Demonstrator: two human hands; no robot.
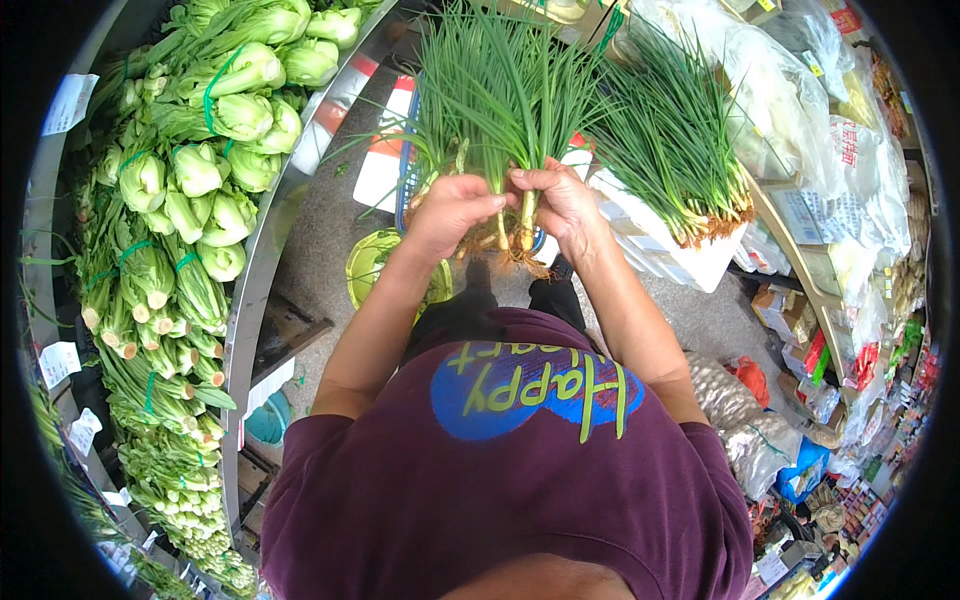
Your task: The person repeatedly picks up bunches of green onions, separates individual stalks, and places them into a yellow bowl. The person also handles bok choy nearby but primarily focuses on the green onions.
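In the head view, both hands meet at the top middle over a blue plastic basket (409, 154). My left hand (454, 210) pinches the lower stalks of green onions between thumb and fingers. My right hand (559, 199) grips thicker green onion stalks (528, 210), whose pale bulbs and brown roots hang below the fingers. The long leaves point away from me. More green onions lie in the basket behind the hands. To the right, a large pile of green onions (675, 165) rests on a white foam box (705, 266), roots towards me.
Leafy vegetables in green-tied bundles (199, 172) fill a metal-edged shelf (259, 247) at the left. A yellow-green bin (364, 274) with leaf scraps stands by my legs. A teal basin (268, 420) sits under the shelf. Plastic-wrapped goods (795, 90) and sacks (757, 450) line the right.
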